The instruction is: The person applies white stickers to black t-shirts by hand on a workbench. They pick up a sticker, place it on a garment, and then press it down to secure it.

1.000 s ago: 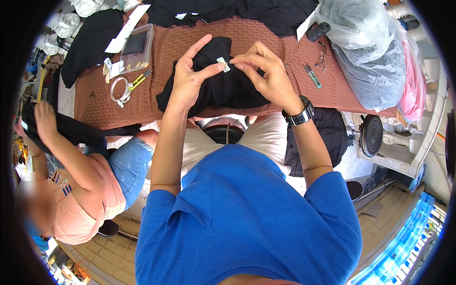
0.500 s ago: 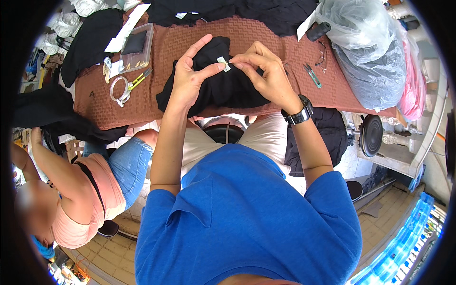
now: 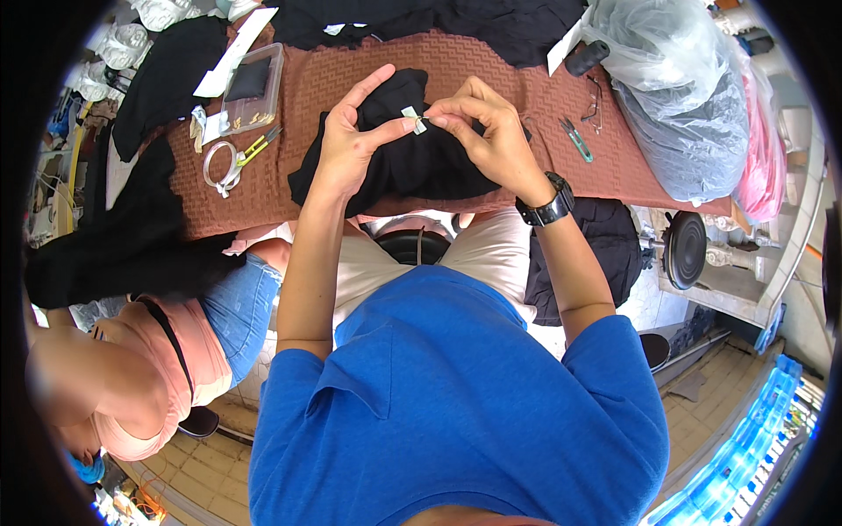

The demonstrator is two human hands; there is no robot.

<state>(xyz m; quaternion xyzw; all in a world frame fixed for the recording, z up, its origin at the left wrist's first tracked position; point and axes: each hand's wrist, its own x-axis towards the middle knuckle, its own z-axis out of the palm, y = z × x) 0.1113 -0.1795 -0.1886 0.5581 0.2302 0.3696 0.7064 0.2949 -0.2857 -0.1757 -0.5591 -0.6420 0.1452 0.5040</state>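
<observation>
A black garment lies bunched on the brown cloth before me, with a small white label standing out above it. The thumb of my left hand presses on the label's left edge while the index finger stretches upward; its other fingertips are hidden. Thumb and index finger of my right hand are pinched together at the label's right edge. A tiny goldish thing shows between them, too small to name.
A clear box with a black pad and small gold pieces stands left, near yellow-handled snips and a clear ring. Right lie green snips, glasses, black thread and a stuffed plastic bag. A co-worker sits left.
My hands keep almost the same pose at the label. At the left, the co-worker has swung black cloth off the table's edge and leaned, arms shifted.
</observation>
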